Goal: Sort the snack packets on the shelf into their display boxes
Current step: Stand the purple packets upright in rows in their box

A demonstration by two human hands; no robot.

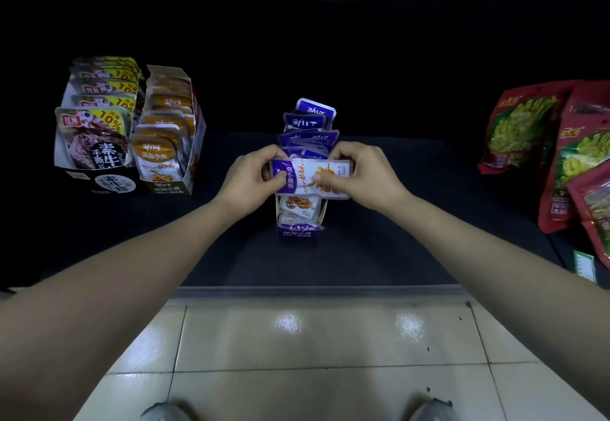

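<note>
Left: orange box (170,187) has the same pack layout in a different colour. Don't drift there; match purple only.

Middle, my read of the step: seating the purple packet (312,175) in the purple display box (298,231), mid-shelf (412,222). The packet sits crosswise just above the box, purple end left.

To do it well:
- Stand up the flat packet (299,205) lying in the box's near part, or it'll likely block the slot.
- Turn the held one upright, face near.
- Drop it in front of the standing purple row (310,123).

Right: red bags (525,130) are well apart, ignore them.

Pose:
- Left hand (252,175) pinches the purple end, thumb on the face, fingers curled behind.
- Right hand (359,170) grips the other end, thumb across the print, fingers wrapped over the far edge.
- Both forearms reach in over the shelf's near edge and converge on the box.
</note>
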